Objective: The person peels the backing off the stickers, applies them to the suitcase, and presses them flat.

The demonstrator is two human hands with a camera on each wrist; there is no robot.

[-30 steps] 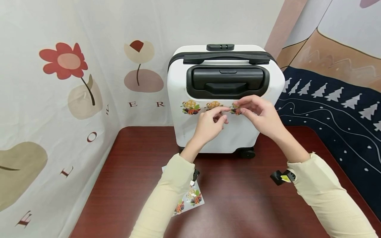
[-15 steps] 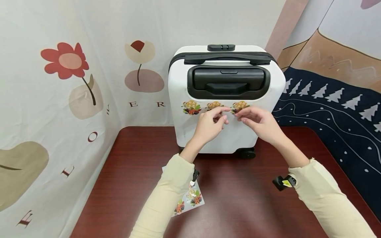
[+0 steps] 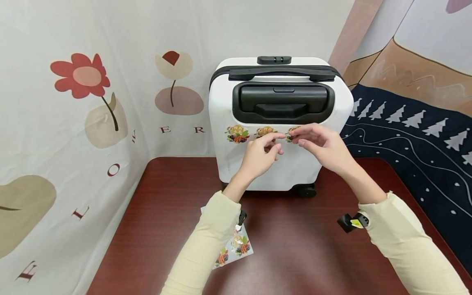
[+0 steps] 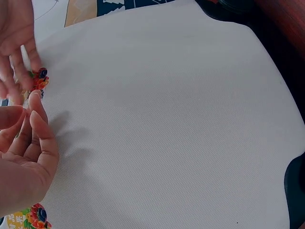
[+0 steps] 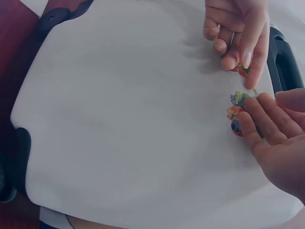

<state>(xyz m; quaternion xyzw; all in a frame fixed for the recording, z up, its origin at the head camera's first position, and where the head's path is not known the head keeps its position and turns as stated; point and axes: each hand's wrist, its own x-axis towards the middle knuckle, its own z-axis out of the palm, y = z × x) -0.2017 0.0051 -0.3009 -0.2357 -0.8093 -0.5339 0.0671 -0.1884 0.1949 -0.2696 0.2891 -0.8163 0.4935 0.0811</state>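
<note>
A white suitcase (image 3: 273, 174) stands upright with three fruit stickers in a row below its black handle recess. My right hand (image 3: 326, 147) is at the right sticker (image 5: 235, 125), its fingers nearly straight and laid over part of it. The thumb stands away from the fingers. My left hand (image 3: 259, 155) hovers before the middle sticker (image 3: 264, 130) and hides its lower part. Its index finger points to the right sticker's left edge, while the other fingers bend loosely around nothing. The left sticker (image 3: 237, 134) shows in full.
A sticker sheet (image 3: 241, 243) lies on the dark red table (image 3: 158, 229), partly under the left sleeve. Behind the suitcase hangs a printed white cloth (image 3: 132, 49); a dark blue tree-patterned backdrop (image 3: 413, 151) is at the right.
My right hand dips to the sticker's lower edge, uncovering it, then rises back over its right part. My left hand stays in place.
</note>
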